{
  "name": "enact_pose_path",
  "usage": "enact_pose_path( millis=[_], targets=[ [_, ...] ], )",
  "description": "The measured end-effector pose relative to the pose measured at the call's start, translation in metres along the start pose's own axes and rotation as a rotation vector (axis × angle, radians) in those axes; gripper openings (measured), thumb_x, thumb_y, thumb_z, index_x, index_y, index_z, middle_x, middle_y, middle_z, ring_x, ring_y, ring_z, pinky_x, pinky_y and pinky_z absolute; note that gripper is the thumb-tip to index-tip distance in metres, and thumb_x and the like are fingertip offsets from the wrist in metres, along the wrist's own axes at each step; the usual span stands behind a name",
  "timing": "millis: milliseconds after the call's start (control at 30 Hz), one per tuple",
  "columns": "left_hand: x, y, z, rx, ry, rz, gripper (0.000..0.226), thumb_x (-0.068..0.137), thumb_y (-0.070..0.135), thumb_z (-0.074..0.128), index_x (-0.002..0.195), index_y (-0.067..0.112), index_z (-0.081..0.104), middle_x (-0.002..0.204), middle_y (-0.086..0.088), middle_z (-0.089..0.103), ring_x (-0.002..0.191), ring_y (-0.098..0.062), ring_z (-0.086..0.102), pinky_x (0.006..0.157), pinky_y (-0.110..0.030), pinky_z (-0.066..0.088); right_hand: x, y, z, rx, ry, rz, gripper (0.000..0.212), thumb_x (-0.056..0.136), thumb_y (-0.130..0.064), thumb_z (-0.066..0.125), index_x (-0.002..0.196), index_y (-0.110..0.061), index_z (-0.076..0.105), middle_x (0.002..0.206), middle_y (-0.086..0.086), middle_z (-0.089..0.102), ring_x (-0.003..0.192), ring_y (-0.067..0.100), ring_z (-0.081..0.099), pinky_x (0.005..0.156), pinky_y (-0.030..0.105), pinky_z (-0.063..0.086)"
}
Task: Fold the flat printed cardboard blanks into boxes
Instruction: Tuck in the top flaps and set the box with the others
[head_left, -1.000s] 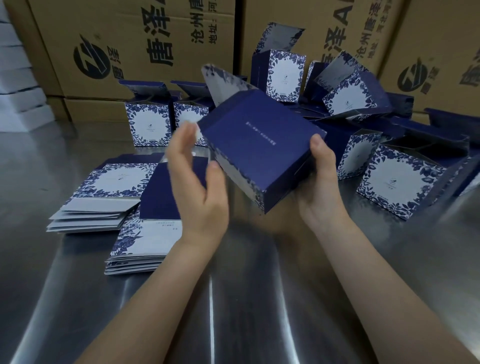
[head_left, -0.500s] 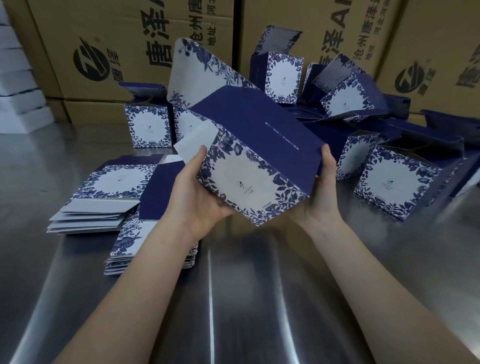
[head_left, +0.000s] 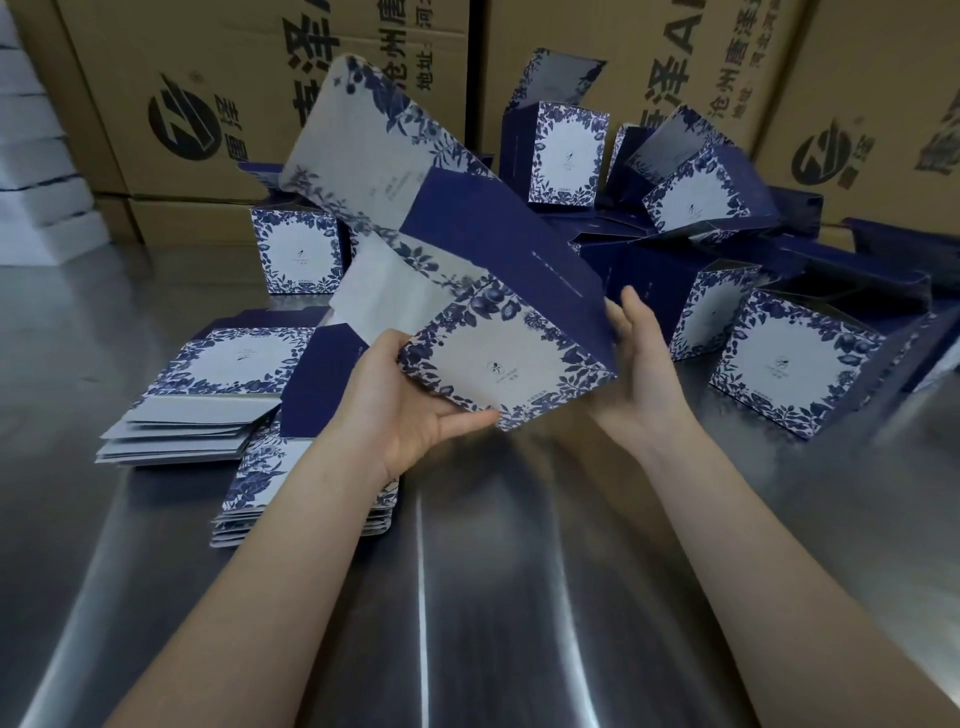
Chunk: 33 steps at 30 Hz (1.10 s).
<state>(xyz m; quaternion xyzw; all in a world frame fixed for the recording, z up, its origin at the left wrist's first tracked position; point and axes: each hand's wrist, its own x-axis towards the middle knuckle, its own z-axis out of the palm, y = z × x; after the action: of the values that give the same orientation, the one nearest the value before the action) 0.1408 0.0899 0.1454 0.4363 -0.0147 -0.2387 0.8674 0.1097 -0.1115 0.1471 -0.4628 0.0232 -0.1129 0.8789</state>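
box (head_left: 511, 358): one, left hand (head_left: 410, 410) gripping, right hand (head_left: 644, 374) touching.

Packing workshop: stacked shipping cartons (head_left: 249, 93), steel table (head_left: 519, 597)

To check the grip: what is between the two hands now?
In the head view, the half-folded box: the left hand grips its lower left corner, the right hand lies open at its right edge.

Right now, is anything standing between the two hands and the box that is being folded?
Nothing visible does. The left hand grips the half-folded box at its lower left corner, and the right hand lies open against its right edge. The stacks of flat blanks lie on the table to the left, out of the way.
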Motion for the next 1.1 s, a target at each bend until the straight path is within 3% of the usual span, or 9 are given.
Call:
enact_pose_path(
  millis=[133, 233, 367, 433, 567, 633, 700, 900, 1100],
  targets=[
    [0.001, -0.002, 0.003, 0.070, 0.154, 0.171, 0.030, 0.099, 0.024, 0.038, 0.120, 0.016, 0.058, 0.111, -0.007, 0.072, 0.094, -0.028, 0.073, 0.079, -0.051, 0.059, -0.005, -0.004, 0.010, -0.223, 0.257, -0.332, 0.011, 0.097, -0.018, 0.055, 0.102, -0.021, 0.064, 0.114, 0.003, 0.064, 0.111, 0.022, 0.061, 0.088, 0.035, 0.049],
    [0.002, -0.009, 0.006, 0.216, 0.250, 0.284, 0.027, 0.099, 0.024, 0.037, 0.118, 0.021, 0.057, 0.118, -0.004, 0.067, 0.103, -0.018, 0.067, 0.089, -0.044, 0.056, -0.020, -0.007, 0.023, -0.298, 0.322, -0.679, 0.012, 0.089, -0.009, 0.054, 0.083, -0.014, 0.062, 0.087, 0.011, 0.065, 0.082, 0.023, 0.064, 0.075, 0.032, 0.052],
    [0.004, -0.018, 0.012, 0.292, 0.290, 0.416, 0.031, 0.097, 0.022, 0.035, 0.117, 0.032, 0.058, 0.097, 0.015, 0.070, 0.088, -0.001, 0.066, 0.087, -0.035, 0.053, -0.047, 0.004, 0.044, -0.506, 0.082, -1.007, 0.012, 0.089, -0.007, 0.049, 0.085, -0.011, 0.060, 0.069, 0.013, 0.061, 0.060, 0.019, 0.062, 0.059, 0.029, 0.051],
    [0.001, -0.019, 0.015, 0.372, 0.301, 0.482, 0.038, 0.096, 0.022, 0.034, 0.126, 0.029, 0.056, 0.109, 0.013, 0.067, 0.104, -0.005, 0.062, 0.102, -0.041, 0.048, -0.056, 0.016, 0.051, -0.660, -0.066, -1.079, 0.016, 0.089, -0.004, 0.048, 0.087, -0.005, 0.063, 0.072, 0.011, 0.065, 0.065, 0.017, 0.066, 0.061, 0.030, 0.053],
    [0.004, -0.027, 0.010, 0.544, 0.281, 0.583, 0.045, 0.100, 0.021, 0.034, 0.141, 0.008, 0.043, 0.141, -0.016, 0.051, 0.131, -0.028, 0.049, 0.109, -0.047, 0.043, -0.057, 0.032, 0.059, -0.947, -0.257, -1.091, 0.021, 0.087, 0.001, 0.051, 0.097, 0.005, 0.069, 0.104, 0.014, 0.070, 0.099, 0.021, 0.067, 0.089, 0.034, 0.054],
    [0.007, -0.032, 0.007, 0.659, 0.283, 0.619, 0.039, 0.105, 0.016, 0.036, 0.142, 0.007, 0.043, 0.140, -0.014, 0.051, 0.130, -0.024, 0.049, 0.103, -0.033, 0.045, -0.054, 0.034, 0.059, -1.034, -0.256, -1.054, 0.022, 0.088, 0.004, 0.054, 0.106, 0.004, 0.067, 0.119, 0.015, 0.066, 0.115, 0.022, 0.061, 0.101, 0.032, 0.047],
    [0.007, -0.034, 0.009, 0.638, 0.263, 0.646, 0.041, 0.104, 0.014, 0.036, 0.145, 0.015, 0.043, 0.144, -0.007, 0.050, 0.132, -0.018, 0.048, 0.106, -0.036, 0.045, -0.052, 0.034, 0.058, -1.055, -0.169, -1.028, 0.026, 0.088, 0.006, 0.054, 0.111, 0.002, 0.066, 0.126, 0.013, 0.062, 0.122, 0.021, 0.056, 0.107, 0.028, 0.041],
    [0.007, -0.039, 0.012, 0.545, 0.235, 0.605, 0.048, 0.100, 0.026, 0.037, 0.148, 0.031, 0.036, 0.150, 0.006, 0.045, 0.139, -0.014, 0.041, 0.116, -0.046, 0.034, -0.046, 0.023, 0.056, -0.770, 0.110, -0.935, 0.030, 0.087, 0.004, 0.045, 0.107, -0.008, 0.064, 0.117, 0.005, 0.063, 0.117, 0.017, 0.057, 0.102, 0.042, 0.046],
    [0.006, -0.043, 0.011, 0.587, 0.260, 0.575, 0.051, 0.102, 0.023, 0.035, 0.150, 0.038, 0.028, 0.149, 0.024, 0.037, 0.135, 0.001, 0.034, 0.096, -0.010, 0.027, -0.043, 0.011, 0.057, -0.390, 0.225, -0.786, 0.032, 0.083, 0.001, 0.040, 0.091, -0.021, 0.062, 0.092, -0.011, 0.066, 0.097, 0.016, 0.066, 0.089, 0.034, 0.054]
  ],
)
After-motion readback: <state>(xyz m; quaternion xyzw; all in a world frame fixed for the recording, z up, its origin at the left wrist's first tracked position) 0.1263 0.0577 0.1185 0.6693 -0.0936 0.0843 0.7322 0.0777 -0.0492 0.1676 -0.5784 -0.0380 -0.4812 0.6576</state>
